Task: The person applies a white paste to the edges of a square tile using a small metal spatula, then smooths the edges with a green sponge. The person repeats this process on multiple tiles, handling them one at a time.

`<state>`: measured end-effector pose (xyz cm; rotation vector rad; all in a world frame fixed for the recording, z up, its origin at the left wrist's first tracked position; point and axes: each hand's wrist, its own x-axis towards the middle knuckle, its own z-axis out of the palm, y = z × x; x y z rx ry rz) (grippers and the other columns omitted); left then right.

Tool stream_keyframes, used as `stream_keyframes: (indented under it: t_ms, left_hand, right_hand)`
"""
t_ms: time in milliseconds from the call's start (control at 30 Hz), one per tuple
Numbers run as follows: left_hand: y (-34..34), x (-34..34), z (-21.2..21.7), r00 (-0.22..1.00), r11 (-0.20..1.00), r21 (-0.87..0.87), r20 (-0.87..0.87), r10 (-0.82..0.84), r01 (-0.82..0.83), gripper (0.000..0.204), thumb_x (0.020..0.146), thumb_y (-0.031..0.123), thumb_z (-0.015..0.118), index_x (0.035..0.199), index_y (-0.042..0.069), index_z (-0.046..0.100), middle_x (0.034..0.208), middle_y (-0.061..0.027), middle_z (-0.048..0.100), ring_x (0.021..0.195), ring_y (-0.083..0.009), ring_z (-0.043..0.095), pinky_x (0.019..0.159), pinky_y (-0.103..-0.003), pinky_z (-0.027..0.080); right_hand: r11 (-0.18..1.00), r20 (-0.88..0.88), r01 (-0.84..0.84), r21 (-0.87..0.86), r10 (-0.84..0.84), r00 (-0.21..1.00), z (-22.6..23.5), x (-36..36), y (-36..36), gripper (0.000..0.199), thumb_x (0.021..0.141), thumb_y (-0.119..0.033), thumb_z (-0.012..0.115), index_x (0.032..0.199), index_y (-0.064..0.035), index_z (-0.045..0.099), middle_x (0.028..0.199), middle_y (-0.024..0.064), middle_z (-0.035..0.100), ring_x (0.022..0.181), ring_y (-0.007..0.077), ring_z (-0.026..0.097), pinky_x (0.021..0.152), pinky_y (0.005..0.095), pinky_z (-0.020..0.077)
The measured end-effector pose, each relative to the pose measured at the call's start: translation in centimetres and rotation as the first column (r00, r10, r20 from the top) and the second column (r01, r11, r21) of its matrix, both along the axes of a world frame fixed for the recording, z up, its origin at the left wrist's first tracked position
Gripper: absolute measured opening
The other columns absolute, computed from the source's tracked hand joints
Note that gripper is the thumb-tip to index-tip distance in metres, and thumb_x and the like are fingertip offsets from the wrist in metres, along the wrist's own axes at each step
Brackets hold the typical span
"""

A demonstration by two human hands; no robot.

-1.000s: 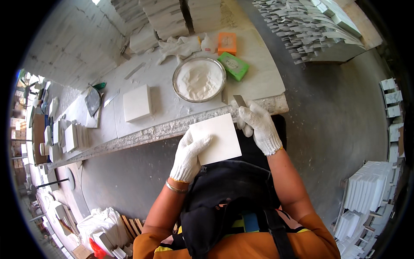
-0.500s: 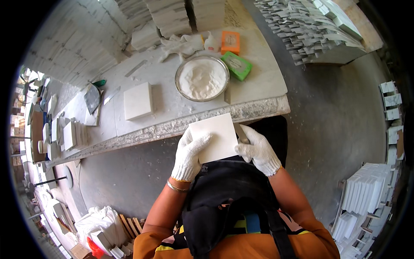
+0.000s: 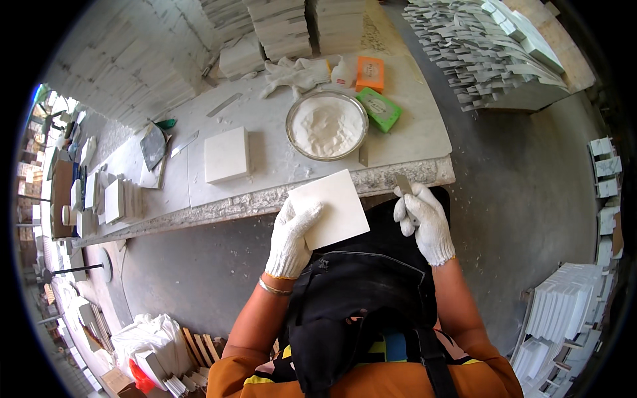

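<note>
My left hand [image 3: 292,229], in a white knitted glove, grips a square white tile [image 3: 337,211] by its left side, thumb across the top face. The tile is tilted in front of the bench edge. Off to the right of it, my gloved right hand [image 3: 428,222] is closed around a flat grey metal scraper [image 3: 403,184], whose end sticks up past the fingers. Beyond the tile, a round bowl [image 3: 328,158] full of white powder [image 3: 328,125] stands on the bench. Left of the bowl lies a neat block of white tiles [image 3: 225,156].
The stone bench [image 3: 265,202] has a rough front edge. Behind the bowl are a green box [image 3: 379,110], an orange box [image 3: 370,73], a small white bottle [image 3: 342,73] and spare white gloves [image 3: 295,74]. Tile stacks [image 3: 119,200] stand at left; more tiles [image 3: 564,298] are at right.
My right hand has drawn away from the tile to the right, taking the scraper along. The left hand still holds the tile, now turned slightly.
</note>
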<state>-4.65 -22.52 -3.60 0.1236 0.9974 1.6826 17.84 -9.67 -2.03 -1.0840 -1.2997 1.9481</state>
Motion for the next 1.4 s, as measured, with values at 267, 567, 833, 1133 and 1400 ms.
stream_keyframes:
  t_ms: [267, 567, 833, 1133, 1400]
  left_hand:
    - [-0.4, -0.3, 0.4, 1.0, 1.0, 0.017, 0.013, -0.018, 0.018, 0.048, 0.089, 0.003, 0.068, 0.134, -0.001, 0.055, 0.119, -0.0124, 0.065, 0.106, -0.0234, 0.067, 0.092, -0.038, 0.057]
    - [-1.3, -1.1, -0.1, 0.999, 0.996, 0.078, 0.018, -0.042, 0.041, 0.058, 0.083, 0.0, 0.07, 0.138, -0.001, 0.052, 0.125, -0.0113, 0.063, 0.115, -0.0233, 0.062, 0.1, -0.038, 0.051]
    - [-1.1, -1.4, -0.3, 0.996, 0.994, 0.081, 0.04, -0.083, 0.08, 0.068, 0.077, -0.001, 0.069, 0.141, -0.003, 0.049, 0.13, -0.0127, 0.061, 0.12, -0.0252, 0.06, 0.104, -0.038, 0.048]
    - [-0.8, -1.3, -0.2, 0.988, 0.986, 0.106, 0.07, -0.139, 0.131, 0.073, 0.075, 0.002, 0.07, 0.144, -0.003, 0.048, 0.135, -0.013, 0.06, 0.124, -0.0258, 0.058, 0.109, -0.038, 0.044]
    - [-0.3, -0.6, -0.9, 0.972, 0.967, 0.118, 0.048, -0.231, 0.224, 0.071, 0.077, 0.0, 0.069, 0.145, -0.003, 0.048, 0.134, -0.01, 0.062, 0.123, -0.0208, 0.059, 0.107, -0.035, 0.044]
  right_hand:
    - [0.724, 0.329, -0.227, 0.652, 0.0, 0.944, 1.4, -4.0, 5.4, 0.025, 0.097, -0.014, 0.068, 0.119, -0.0012, 0.069, 0.092, 0.0044, 0.069, 0.079, 0.0088, 0.062, 0.071, 0.0255, 0.0508]
    - [0.598, 0.439, -0.333, 0.729, -0.036, 0.898, 2.4, -8.6, 7.0, 0.035, 0.095, -0.007, 0.063, 0.131, -0.0067, 0.063, 0.098, 0.012, 0.072, 0.084, 0.0184, 0.067, 0.075, 0.0333, 0.0531]
    - [0.476, 0.618, -0.499, 0.724, -0.128, 0.775, 1.6, -10.2, 8.7, 0.022, 0.095, -0.02, 0.063, 0.113, -0.012, 0.072, 0.097, 0.0156, 0.073, 0.087, 0.0302, 0.071, 0.076, 0.0392, 0.0549]
    - [0.356, 0.824, -0.743, 0.566, -0.242, 0.512, 4.8, -12.5, 8.3, 0.03, 0.092, -0.035, 0.063, 0.114, -0.0163, 0.073, 0.095, 0.0174, 0.071, 0.089, 0.0358, 0.068, 0.079, 0.045, 0.0545]
    - [0.03, 0.487, -0.496, 0.868, -0.246, 0.838, 5.0, -10.0, 1.1, 0.071, 0.083, -0.038, 0.074, 0.146, -0.0153, 0.051, 0.136, 0.0172, 0.052, 0.126, 0.0398, 0.049, 0.104, 0.0502, 0.0441]
